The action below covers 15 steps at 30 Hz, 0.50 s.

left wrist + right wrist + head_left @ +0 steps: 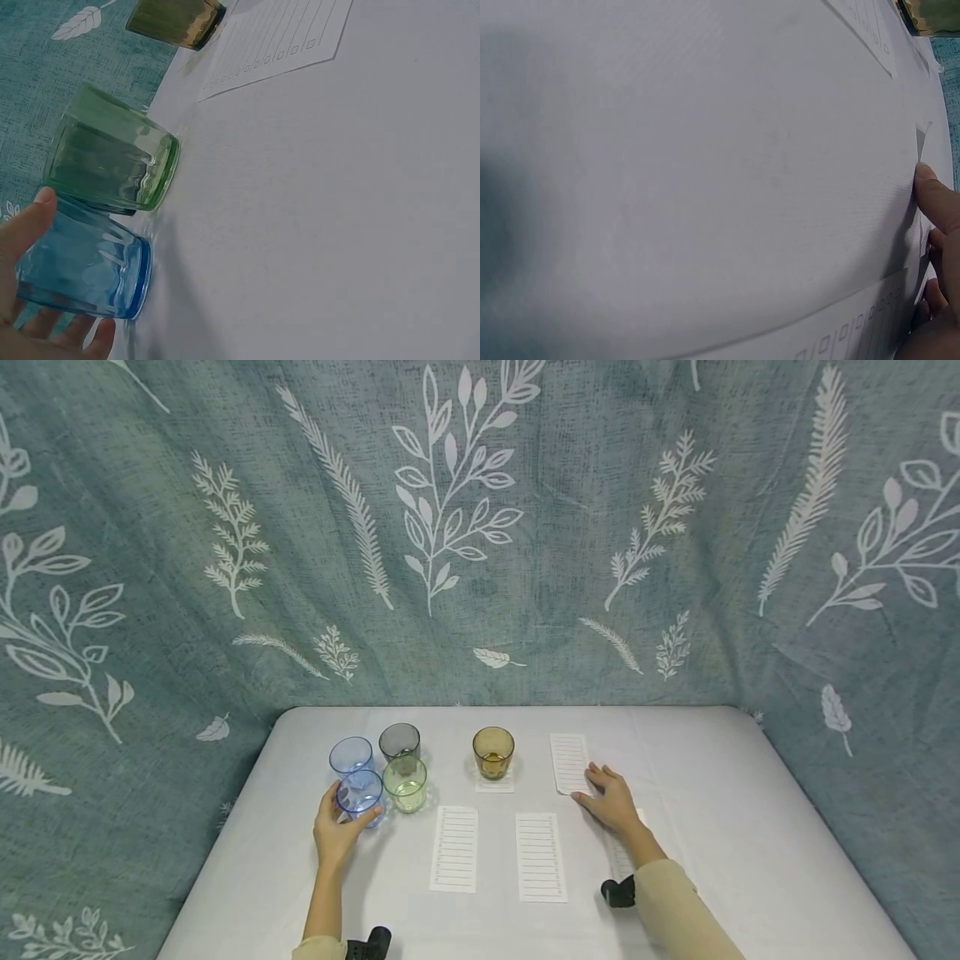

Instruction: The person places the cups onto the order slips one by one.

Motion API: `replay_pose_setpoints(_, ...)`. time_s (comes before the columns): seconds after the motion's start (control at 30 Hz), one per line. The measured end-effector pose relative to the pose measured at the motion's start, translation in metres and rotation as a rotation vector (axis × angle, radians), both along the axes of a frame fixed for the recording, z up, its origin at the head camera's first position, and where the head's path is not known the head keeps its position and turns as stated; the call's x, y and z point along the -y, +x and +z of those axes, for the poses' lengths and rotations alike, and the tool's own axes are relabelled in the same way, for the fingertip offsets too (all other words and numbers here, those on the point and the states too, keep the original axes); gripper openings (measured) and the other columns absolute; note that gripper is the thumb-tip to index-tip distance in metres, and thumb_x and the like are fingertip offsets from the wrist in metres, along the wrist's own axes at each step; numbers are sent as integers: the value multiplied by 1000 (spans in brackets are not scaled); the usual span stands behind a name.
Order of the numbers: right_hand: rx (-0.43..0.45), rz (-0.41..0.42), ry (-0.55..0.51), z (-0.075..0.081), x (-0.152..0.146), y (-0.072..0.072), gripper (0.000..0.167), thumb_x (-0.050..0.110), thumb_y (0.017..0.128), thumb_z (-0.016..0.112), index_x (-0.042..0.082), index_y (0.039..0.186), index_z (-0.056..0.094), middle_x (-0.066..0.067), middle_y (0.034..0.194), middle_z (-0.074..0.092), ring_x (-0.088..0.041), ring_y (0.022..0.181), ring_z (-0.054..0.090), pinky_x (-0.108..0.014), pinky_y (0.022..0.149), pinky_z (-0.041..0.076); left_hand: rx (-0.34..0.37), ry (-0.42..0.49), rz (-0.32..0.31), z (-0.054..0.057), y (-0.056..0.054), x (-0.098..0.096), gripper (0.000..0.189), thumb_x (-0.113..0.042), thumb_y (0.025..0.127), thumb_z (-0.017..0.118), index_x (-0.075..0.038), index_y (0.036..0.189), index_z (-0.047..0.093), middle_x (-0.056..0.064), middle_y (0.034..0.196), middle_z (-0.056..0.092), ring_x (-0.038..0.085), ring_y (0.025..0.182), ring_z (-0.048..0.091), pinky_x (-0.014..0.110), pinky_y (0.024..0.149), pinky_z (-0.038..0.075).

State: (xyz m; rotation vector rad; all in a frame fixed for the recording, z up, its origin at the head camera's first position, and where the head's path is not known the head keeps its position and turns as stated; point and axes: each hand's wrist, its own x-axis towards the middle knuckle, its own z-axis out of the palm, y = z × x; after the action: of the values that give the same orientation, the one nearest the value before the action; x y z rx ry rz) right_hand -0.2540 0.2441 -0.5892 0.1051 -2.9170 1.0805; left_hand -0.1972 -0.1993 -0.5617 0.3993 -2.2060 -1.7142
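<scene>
So the left hand [339,835] is wrapped around the front blue glass [359,794], thumb on one side and fingers curling round the other, which the left wrist view shows pretty clearly. The glass is standing on the white worktop [735,827], not lifted as far as I can tell. It's the nearest one of a tight little cluster: a second blue glass [351,755] right behind it, a green glass [405,783] just beside it on the right, and a grey glass [399,742] behind the green one. They're packed close enough that gripping from the outer side looks like the only way to get fingers in without bumping the neighbours.

The right hand [609,800] lies flat with fingers stretched out, pressing down on the lower end of a lined paper slip [570,762], probably pinning it so it doesn't slide. It isn't gripping anything.

An amber glass [492,752] stands on its own small slip [495,784], well apart from the cluster. Two more lined slips [454,848] [541,857] lie bare side by side nearer the person, and another one peeks out under the right forearm. Leaf-print teal fabric [480,527] hangs behind it all.
</scene>
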Motion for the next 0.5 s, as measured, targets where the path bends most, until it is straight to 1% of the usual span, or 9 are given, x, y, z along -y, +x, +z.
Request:
replay_pose_setpoints(0.1, -2, -4, 5, -1, 0, 0, 64, 23, 85, 70, -12, 132, 44, -22, 145, 35, -45, 136, 21, -57, 111, 18, 2, 17, 4, 3, 1, 0, 85, -2, 68, 81, 4, 140, 36, 31, 137, 42, 45, 124, 42, 52, 99, 41)
replay_pose_setpoints(0.2, -8, -9, 10, -1, 1, 0, 65, 24, 84, 70, -11, 132, 44, -23, 144, 36, -46, 136, 22, -58, 110, 18, -5, 13, 7, 7, 2, -1, 85, -2, 69, 81, 4, 140, 35, 31, 138, 41, 45, 125, 42, 52, 97, 43)
replay_pose_setpoints(0.27, -9, -11, 8, -1, 1, -1, 65, 24, 84, 70, -11, 132, 44, -23, 144, 36, -46, 136, 22, -58, 110, 19, -14, 10, 10, 10, 2, -1, 84, -2, 68, 81, 4, 140, 36, 30, 138, 42, 44, 125, 43, 48, 94, 45)
replay_pose_setpoints(0.37, -10, -13, 2, 0, 1, -1, 65, 23, 84, 71, -11, 132, 44, -23, 144, 36, -46, 136, 22, -58, 110, 18, -25, 6, 13, 15, 2, 0, 84, -2, 68, 81, 4, 139, 37, 29, 138, 42, 43, 125, 44, 40, 90, 48)
replay_pose_setpoints(0.43, -8, -13, 4, 0, 1, -1, 65, 23, 84, 71, -11, 132, 44, -23, 144, 36, -46, 136, 21, -57, 111, 18, -24, 13, 11, 18, 2, 1, 84, -3, 69, 81, 3, 140, 37, 28, 139, 42, 41, 126, 43, 38, 90, 47)
replay_pose_setpoints(0.5, -5, -14, 6, 0, 1, -1, 64, 23, 84, 70, -11, 131, 44, -23, 144, 35, -46, 136, 21, -57, 111, 18, -26, 21, 7, 22, 2, 1, 85, -3, 69, 81, 2, 141, 36, 27, 141, 40, 41, 128, 41, 40, 93, 46)
